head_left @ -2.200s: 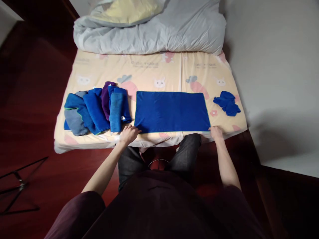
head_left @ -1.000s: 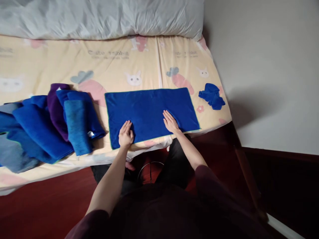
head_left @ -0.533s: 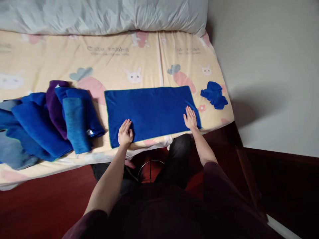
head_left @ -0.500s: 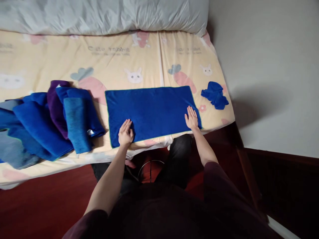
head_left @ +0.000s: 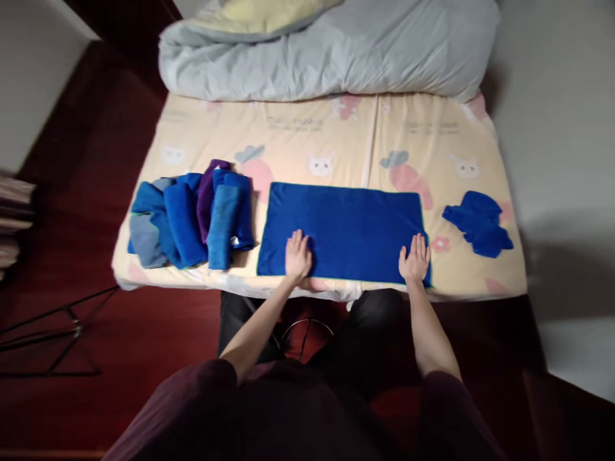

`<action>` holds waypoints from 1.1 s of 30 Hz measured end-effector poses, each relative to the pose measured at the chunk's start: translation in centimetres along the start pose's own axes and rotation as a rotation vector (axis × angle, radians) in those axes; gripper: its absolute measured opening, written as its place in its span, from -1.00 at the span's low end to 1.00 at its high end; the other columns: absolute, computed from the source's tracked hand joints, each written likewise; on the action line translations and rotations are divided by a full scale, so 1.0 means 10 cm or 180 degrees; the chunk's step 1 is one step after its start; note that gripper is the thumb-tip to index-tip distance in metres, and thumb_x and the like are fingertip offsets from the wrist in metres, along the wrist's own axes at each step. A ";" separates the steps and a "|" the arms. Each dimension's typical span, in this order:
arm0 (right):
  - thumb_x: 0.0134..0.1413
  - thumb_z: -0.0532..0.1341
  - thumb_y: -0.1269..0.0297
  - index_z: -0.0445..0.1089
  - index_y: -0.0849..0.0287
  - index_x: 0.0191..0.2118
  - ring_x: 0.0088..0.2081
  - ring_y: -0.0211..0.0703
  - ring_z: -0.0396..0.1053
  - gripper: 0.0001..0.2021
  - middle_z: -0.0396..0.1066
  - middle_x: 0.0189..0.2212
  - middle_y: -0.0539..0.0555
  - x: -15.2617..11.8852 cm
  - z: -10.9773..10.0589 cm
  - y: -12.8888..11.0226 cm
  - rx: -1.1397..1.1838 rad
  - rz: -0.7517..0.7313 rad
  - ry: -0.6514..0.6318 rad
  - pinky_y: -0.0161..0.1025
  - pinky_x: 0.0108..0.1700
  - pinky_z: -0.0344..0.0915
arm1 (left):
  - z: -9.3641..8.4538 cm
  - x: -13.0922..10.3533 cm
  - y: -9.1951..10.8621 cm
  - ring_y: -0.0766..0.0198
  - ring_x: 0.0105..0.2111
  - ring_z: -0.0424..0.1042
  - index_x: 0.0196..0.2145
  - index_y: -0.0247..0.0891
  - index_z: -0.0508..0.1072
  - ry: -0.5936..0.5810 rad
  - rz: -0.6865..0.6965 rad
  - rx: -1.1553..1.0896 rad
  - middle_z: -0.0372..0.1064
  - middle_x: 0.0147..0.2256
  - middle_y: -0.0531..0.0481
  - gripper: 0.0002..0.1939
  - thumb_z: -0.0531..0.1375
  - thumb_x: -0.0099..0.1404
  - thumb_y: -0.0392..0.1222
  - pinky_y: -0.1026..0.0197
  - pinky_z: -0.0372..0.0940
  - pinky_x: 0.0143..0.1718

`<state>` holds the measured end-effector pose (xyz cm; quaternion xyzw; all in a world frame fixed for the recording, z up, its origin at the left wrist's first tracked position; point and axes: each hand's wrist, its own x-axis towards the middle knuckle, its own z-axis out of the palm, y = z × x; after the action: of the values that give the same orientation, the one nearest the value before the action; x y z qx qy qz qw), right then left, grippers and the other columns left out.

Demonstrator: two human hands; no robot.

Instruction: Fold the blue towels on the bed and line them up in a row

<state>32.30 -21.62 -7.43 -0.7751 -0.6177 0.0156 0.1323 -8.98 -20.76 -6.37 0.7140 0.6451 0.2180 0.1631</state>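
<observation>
A blue towel (head_left: 350, 230) with a thin green edge lies spread flat near the front of the bed. My left hand (head_left: 298, 256) rests flat on its near left part, fingers stretched out. On the near right corner, my right hand (head_left: 416, 259) lies flat with its thumb spread away. Left of the towel is a pile of folded and bunched towels, among them a blue towel (head_left: 185, 224), a purple towel (head_left: 205, 198) and a lighter blue towel (head_left: 224, 224). To the right sits a crumpled blue cloth (head_left: 480, 224).
A rabbit-and-carrot patterned sheet (head_left: 307, 137) covers the bed. A grey quilt (head_left: 336, 64) is bunched along the back. The wall (head_left: 567, 192) stands to the right. Black metal legs (head_left: 72, 326) reach over the dark red floor (head_left: 154, 346) at left.
The head view has turned left, bringing in more floor and the quilt. Both hands stay flat on the towel in nearly the same places.
</observation>
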 end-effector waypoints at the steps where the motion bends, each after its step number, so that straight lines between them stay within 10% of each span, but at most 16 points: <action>1: 0.46 -0.12 0.17 0.01 0.38 0.53 0.54 0.06 -0.07 -0.34 0.02 0.51 0.30 0.00 0.02 0.01 0.0020 -0.0022 0.0053 0.21 0.55 -0.14 | 0.12 0.01 0.25 0.01 0.55 -0.19 0.37 -0.38 0.30 -0.0103 0.0170 -0.0034 -0.03 0.50 -0.27 -0.41 -0.04 0.46 -0.23 -0.27 -0.12 0.53; 5: 0.46 -0.10 0.13 0.08 0.41 0.51 0.53 0.08 -0.01 -0.33 0.06 0.50 0.32 0.00 0.08 0.05 0.0113 -0.0092 0.0248 0.20 0.54 -0.14 | 0.72 0.15 1.28 0.02 0.56 -0.35 0.44 -0.39 0.22 -0.0610 0.1213 -0.0181 -0.20 0.54 -0.23 -0.37 -0.06 0.55 -0.05 -0.18 -0.19 0.56; 8: 0.45 -0.08 0.12 0.10 0.40 0.50 0.52 0.09 0.03 -0.34 0.09 0.49 0.33 0.01 0.11 0.07 0.0168 -0.0116 0.0344 0.21 0.54 -0.12 | 0.98 0.36 1.57 0.02 0.56 -0.33 0.47 -0.42 0.17 -0.0712 0.1435 -0.0135 -0.22 0.54 -0.25 -0.35 -0.09 0.57 -0.02 -0.15 -0.19 0.56; 23: 0.40 -0.03 0.16 0.11 0.37 0.50 0.49 0.15 0.07 -0.34 0.13 0.47 0.35 0.02 0.14 0.07 0.0199 -0.0154 0.0429 0.27 0.51 -0.06 | -0.10 1.16 -0.55 -0.01 0.56 -0.28 0.52 -0.30 0.09 -0.0015 -0.0257 0.0539 -0.21 0.55 -0.18 -0.27 -0.04 0.54 0.11 -0.20 -0.29 0.55; 28: 0.39 -0.01 0.17 0.09 0.37 0.50 0.49 0.15 0.07 -0.33 0.13 0.47 0.36 0.02 0.16 0.08 0.0227 -0.0173 0.0482 0.27 0.51 -0.07 | -0.16 1.36 -0.59 -0.10 0.56 -0.32 0.50 -0.48 0.07 0.0061 -0.0539 0.0776 -0.23 0.54 -0.32 -0.25 -0.06 0.54 0.05 -0.25 -0.32 0.54; 33: 0.39 -0.01 0.17 0.11 0.36 0.50 0.49 0.15 0.08 -0.34 0.15 0.46 0.35 0.01 0.16 0.10 0.0217 -0.0246 0.0534 0.27 0.50 -0.05 | -0.01 1.50 -0.28 -0.05 0.56 -0.30 0.49 -0.25 0.18 -0.0511 0.0749 0.0694 -0.20 0.55 -0.15 -0.32 -0.05 0.54 0.07 -0.24 -0.32 0.54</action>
<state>32.99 -21.39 -9.19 -0.7443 -0.6330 -0.0335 0.2103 -10.35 -5.58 -6.25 0.8131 0.5618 0.1066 0.1091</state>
